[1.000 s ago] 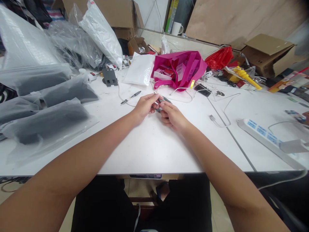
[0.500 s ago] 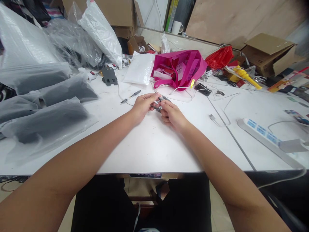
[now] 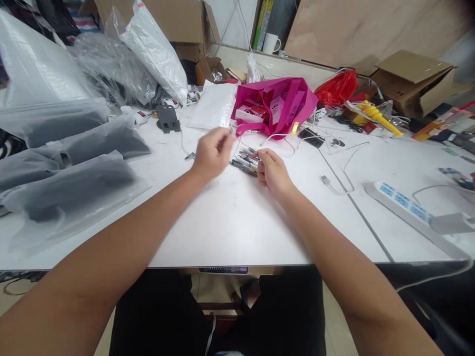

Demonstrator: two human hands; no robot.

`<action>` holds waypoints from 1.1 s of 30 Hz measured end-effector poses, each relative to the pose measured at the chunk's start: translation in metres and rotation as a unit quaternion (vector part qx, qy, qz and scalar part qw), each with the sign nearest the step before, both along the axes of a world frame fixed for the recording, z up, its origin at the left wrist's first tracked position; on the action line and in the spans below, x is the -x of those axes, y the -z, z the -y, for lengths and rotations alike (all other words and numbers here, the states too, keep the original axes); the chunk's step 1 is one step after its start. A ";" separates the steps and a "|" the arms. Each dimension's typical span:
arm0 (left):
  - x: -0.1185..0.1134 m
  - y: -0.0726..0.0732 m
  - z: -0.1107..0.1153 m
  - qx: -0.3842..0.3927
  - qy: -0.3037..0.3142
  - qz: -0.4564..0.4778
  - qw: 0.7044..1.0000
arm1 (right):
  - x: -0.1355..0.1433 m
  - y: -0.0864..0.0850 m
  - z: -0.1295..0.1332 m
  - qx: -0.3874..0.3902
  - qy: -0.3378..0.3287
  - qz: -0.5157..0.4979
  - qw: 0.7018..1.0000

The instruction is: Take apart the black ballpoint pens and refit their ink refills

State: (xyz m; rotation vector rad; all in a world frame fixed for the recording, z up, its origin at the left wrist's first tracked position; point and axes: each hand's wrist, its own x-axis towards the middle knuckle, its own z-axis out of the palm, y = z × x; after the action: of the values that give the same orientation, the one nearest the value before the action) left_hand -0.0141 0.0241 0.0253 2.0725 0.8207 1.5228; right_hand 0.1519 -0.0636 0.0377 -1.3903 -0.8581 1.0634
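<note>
Several slim pens (image 3: 245, 162), dark and clear, lie bunched on the white table (image 3: 230, 217) between my hands. My right hand (image 3: 273, 169) is closed at their right end, thumb and index finger pinching what appears to be a pen. To the left of the bunch, my left hand (image 3: 213, 152) is raised with its fingers curled together. Motion blurs its fingertips, so anything in them cannot be made out. The tip of a separate pen (image 3: 190, 155) shows beside my left hand, which covers the rest of it.
Behind my hands stand a magenta bag (image 3: 293, 106) of small boxes and a white plastic packet (image 3: 213, 105). A black stand (image 3: 168, 118) and frosted bags (image 3: 77, 183) are on the left. A cable (image 3: 345, 188) and a power strip (image 3: 401, 198) lie on the right.
My hands have moved apart. The left has lifted away to the left and back, over the separate pen; the right has shifted slightly right, uncovering the bunch of pens.
</note>
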 end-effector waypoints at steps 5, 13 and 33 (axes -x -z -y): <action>-0.009 0.010 0.026 -0.191 0.130 -0.308 0.923 | -0.012 -0.007 -0.002 -0.044 0.057 -0.020 0.997; -0.015 0.023 0.023 -0.116 0.201 -0.399 0.887 | -0.019 -0.010 -0.003 -0.063 0.080 -0.029 0.994; -0.019 0.035 0.013 -0.055 0.215 -0.320 0.921 | -0.018 -0.005 -0.007 -0.025 0.151 -0.081 0.985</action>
State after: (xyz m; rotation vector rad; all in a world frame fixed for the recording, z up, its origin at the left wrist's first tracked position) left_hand 0.0053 0.0106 -0.0095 2.6551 0.4277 0.6670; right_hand 0.1700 -0.0562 0.0431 -1.3218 -0.5326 0.8999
